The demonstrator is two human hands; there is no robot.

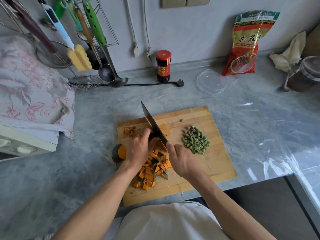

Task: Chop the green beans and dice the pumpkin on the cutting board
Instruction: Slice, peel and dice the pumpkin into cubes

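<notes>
Gripping the cleaver (154, 126) by its handle, the right hand (181, 159) is closed tight above the cutting board (214, 163). The left hand (138, 149) curls over a pumpkin piece (154, 139) beside the blade. Diced pumpkin (153, 170) heaps on the board's near-left part, chopped green beans (196, 142) toward its right, and a pumpkin wedge (119, 153) lies just off its left edge.

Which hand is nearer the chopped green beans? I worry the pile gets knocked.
Right. The right hand, gripping the knife handle, sits just left of the green beans. The left hand is farther left, across the blade, holding pumpkin.
</notes>
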